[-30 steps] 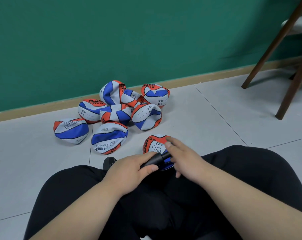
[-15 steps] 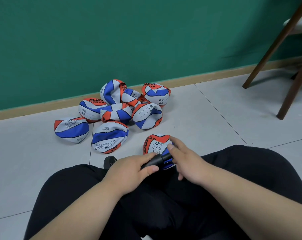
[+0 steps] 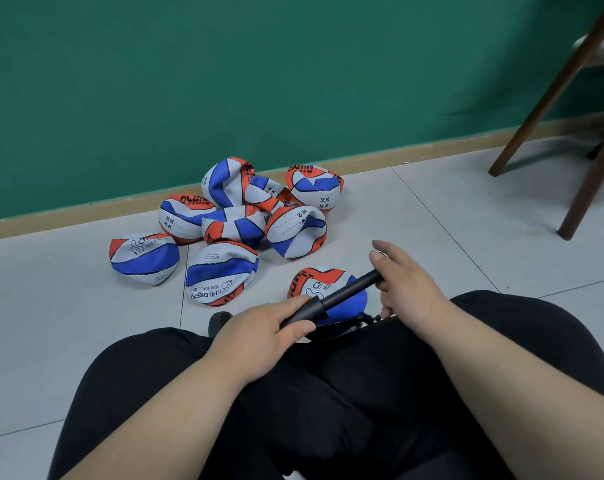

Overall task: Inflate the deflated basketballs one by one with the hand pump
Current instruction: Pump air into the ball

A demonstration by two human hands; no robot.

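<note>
Far left, a flat ball (image 3: 144, 258) lies alone on the floor (image 3: 415, 209), printed with a thumbs-up and "CH"; the rest of the word folds out of view. Just beside it the pile (image 3: 234, 226) of flat balls sits against the green wall (image 3: 259, 64), near you but clear of your legs, likely so you can take the next one without getting up. The nearest of them (image 3: 221, 271) reads "CHILDREN" over small Chinese characters. Two others carry "班级" and "姓名" with blank lines for a class and a name. The black lettering on the orange panels is upside down and I cannot read it.

Your left hand (image 3: 259, 330) wraps round the barrel of the pump (image 3: 342, 296), thumb on top, steadying it. The pump slants up to the right over the ball in hand (image 3: 311, 282), which rests on the floor between your knees, touching your legs, so it cannot roll. Whether the needle sits in its valve is hidden.

Your right hand (image 3: 404, 285) curls round the pump's handle end, forefinger stretched out. The thin rod showing between your hands suggests the handle is drawn out, ready for a push.

Far right stand the legs of a chair (image 3: 550, 95).
</note>
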